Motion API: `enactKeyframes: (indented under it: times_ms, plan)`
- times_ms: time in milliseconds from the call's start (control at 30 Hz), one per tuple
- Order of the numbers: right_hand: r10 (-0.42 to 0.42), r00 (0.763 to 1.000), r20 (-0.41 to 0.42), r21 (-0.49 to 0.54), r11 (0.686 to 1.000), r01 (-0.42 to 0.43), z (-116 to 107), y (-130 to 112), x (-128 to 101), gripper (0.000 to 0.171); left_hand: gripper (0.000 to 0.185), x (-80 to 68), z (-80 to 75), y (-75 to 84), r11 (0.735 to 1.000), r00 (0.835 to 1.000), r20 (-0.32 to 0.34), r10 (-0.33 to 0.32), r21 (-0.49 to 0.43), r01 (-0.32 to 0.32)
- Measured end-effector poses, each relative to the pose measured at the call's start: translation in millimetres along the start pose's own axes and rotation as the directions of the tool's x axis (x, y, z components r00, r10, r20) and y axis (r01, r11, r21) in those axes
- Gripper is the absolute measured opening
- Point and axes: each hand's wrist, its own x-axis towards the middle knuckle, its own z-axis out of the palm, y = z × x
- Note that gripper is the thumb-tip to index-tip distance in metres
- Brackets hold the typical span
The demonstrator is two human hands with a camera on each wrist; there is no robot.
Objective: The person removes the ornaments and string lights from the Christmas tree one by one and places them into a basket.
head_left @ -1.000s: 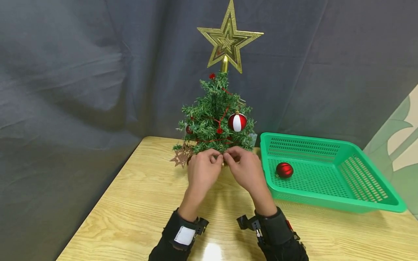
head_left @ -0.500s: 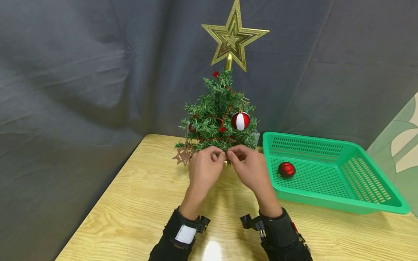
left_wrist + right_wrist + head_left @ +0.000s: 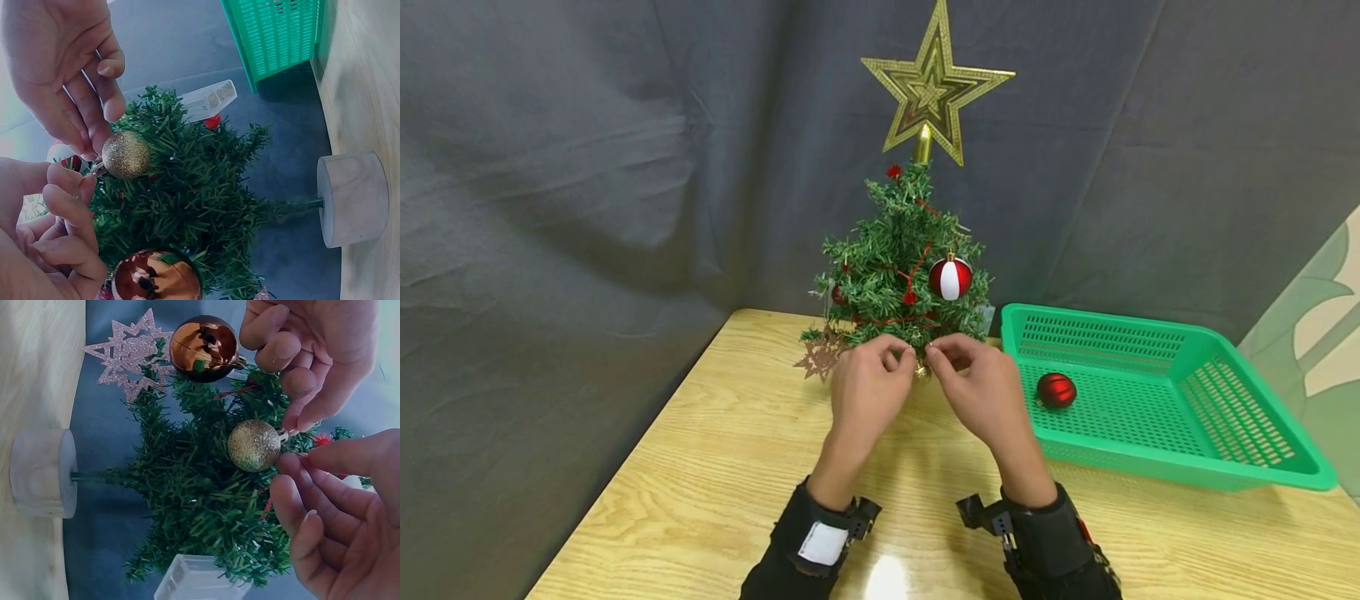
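A small gold glitter bauble hangs against the front branches of a small Christmas tree, low down. My left hand pinches the bauble's thin hanging string close to its metal cap, between thumb and forefinger. From the other side my right hand pinches the same string, its fingertips a short gap from the left ones. In the right wrist view a shiny copper bauble and a pink glitter snowflake hang beside my left hand. The string itself is mostly hidden by fingertips.
A green basket with a red bauble inside stands right of the tree. Above my hands hangs a red-and-white bauble. A gold star tops the tree, and a clear plastic box sits among its branches.
The fingertips of my two hands have drawn slightly apart, my right hand shifting a little to the right. More of the gold bauble shows between them. The head view has shifted slightly.
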Motion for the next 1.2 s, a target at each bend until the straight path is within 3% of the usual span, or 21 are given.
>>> enactKeyframes:
  times_ms: [500,667,833,967,1200]
  plan:
    - [-0.057,0.996,-0.064,-0.066,0.996,0.052,-9,-2,-7,0.017,0.011,-4.0,-3.4,6.1,0.999,1.000,-0.004,0.029,-0.014,-0.029]
    - [-0.070,0.995,-0.065,-0.059,0.996,0.066,-11,-2,-8,0.017,0.010,-3.3,-1.9,4.9,0.992,0.993,0.006,0.118,-0.045,-0.118]
    - [-0.071,0.995,-0.068,-0.039,0.997,0.068,-15,-3,-8,0.016,0.011,-2.0,0.9,2.2,0.968,0.977,0.036,0.209,-0.146,-0.202]
    - [-0.073,0.995,-0.068,-0.036,0.997,0.071,-16,-3,-8,0.017,0.013,-2.3,2.8,0.2,0.955,0.973,0.050,0.227,-0.209,-0.212]
    - [-0.126,0.985,-0.122,-0.030,0.992,0.123,-17,-1,-9,0.016,0.013,-3.0,5.0,-0.3,0.954,0.974,0.047,0.221,-0.216,-0.207]
